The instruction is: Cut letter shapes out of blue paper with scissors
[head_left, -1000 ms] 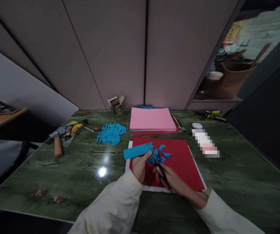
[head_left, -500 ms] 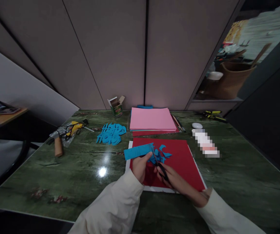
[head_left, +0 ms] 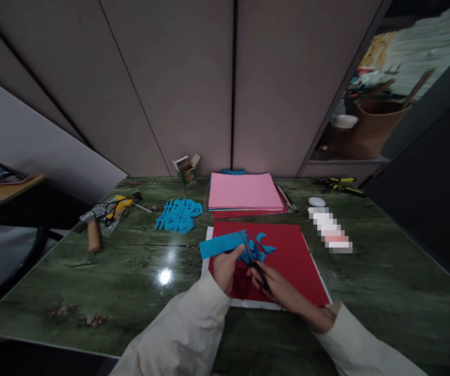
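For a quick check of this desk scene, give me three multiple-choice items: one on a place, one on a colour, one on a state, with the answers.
1. Where is the stack of pink paper relative to the red sheet?
A. Beyond its far edge
B. To its right
C. On top of it

2. What colour is the paper strip in the left hand?
A. Pink
B. Yellow
C. Blue

3. What state are the scissors in?
A. Lying loose
B. Gripped in the right hand
C. Standing upright unheld

1: A, the stack sits past the sheet's far edge.
2: C, the strip shows blue beyond the fingers.
3: B, the fingers close around the black handles.
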`<state>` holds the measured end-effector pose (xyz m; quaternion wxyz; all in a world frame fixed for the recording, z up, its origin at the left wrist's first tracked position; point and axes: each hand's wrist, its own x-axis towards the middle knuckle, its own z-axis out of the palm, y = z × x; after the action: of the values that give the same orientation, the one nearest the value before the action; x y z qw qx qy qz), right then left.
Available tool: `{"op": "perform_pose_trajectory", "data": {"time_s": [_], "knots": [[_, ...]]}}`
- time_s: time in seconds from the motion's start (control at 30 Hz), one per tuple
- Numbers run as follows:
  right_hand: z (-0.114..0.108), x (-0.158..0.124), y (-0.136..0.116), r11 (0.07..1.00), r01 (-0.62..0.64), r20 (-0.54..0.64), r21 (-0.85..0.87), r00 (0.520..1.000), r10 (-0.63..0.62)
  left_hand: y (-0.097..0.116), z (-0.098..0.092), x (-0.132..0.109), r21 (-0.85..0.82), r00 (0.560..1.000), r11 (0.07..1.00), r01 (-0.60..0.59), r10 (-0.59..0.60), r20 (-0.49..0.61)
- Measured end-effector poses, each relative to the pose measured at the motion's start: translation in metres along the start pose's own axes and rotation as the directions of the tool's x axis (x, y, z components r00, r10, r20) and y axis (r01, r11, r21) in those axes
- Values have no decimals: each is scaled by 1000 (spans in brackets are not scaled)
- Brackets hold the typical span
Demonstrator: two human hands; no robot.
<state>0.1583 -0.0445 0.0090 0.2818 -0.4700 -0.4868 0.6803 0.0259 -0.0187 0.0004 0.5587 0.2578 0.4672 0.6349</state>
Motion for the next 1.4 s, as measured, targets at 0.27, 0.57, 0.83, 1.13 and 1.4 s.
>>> {"op": "perform_pose_trajectory", "data": {"time_s": [0.27,0.57,0.83,1.13,1.4], "knots": [[1,0,-1,1000,11,-1,-11,1000,-11,1,0,0,-17,999,999,36,-36,4],[2,-1,-6,1000,18,8,-17,1000,-17,0,0,0,-9,1000,1000,19,-19,-1],[2,-1,-6,1000,5,15,-26,1000,-5,0,0,0,-38,1000,999,28,-28,-13],[3,5,4,1000,-2,9,22,1000,2,-2,0,1,-29,1000,999,23,-23,-21],[-2,13,21,994,55,-15,-93,998,-57,-2,0,1,-48,999,998,29,-31,-34]]}}
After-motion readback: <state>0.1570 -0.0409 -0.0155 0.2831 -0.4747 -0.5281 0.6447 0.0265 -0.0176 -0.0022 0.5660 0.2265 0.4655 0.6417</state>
